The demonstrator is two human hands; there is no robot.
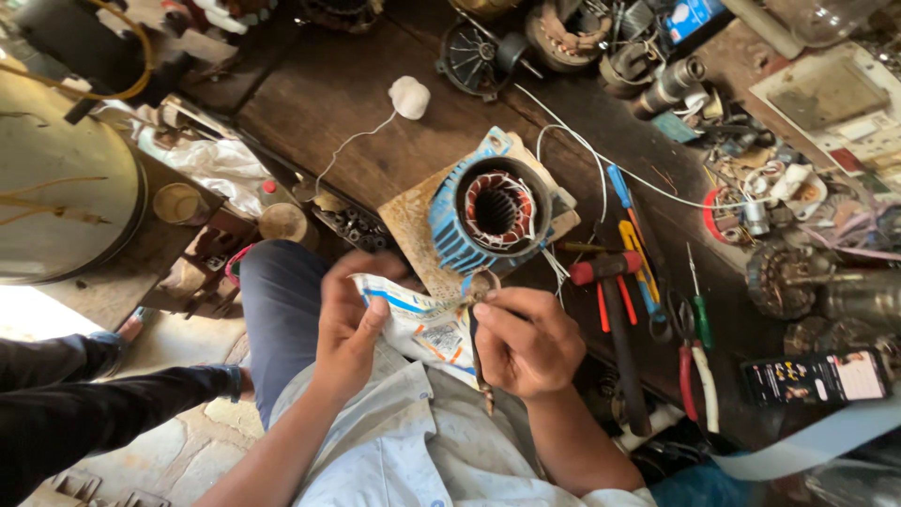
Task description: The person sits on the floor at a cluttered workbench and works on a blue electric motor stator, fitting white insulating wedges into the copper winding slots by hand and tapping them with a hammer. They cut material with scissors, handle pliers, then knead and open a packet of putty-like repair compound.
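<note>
My left hand [349, 329] pinches the left side of a crumpled white printed plastic wrapper [422, 324] held over my lap. My right hand [526, 343] grips a pair of scissors [479, 319], with its loop handle up by the thumb and the blades pointing down toward my shirt. The scissors meet the wrapper's right edge. Just beyond my hands a blue finned motor housing [488, 211] with copper windings inside sits on a worn board at the bench's near edge.
A hammer [615, 310], screwdrivers [633, 235] and red-handled pliers [690, 371] lie right of my hands on the dark wooden bench [347, 103]. White wires and motor parts crowd the far right. A large metal drum [56, 178] stands left. Another person's legs [84, 394] are at lower left.
</note>
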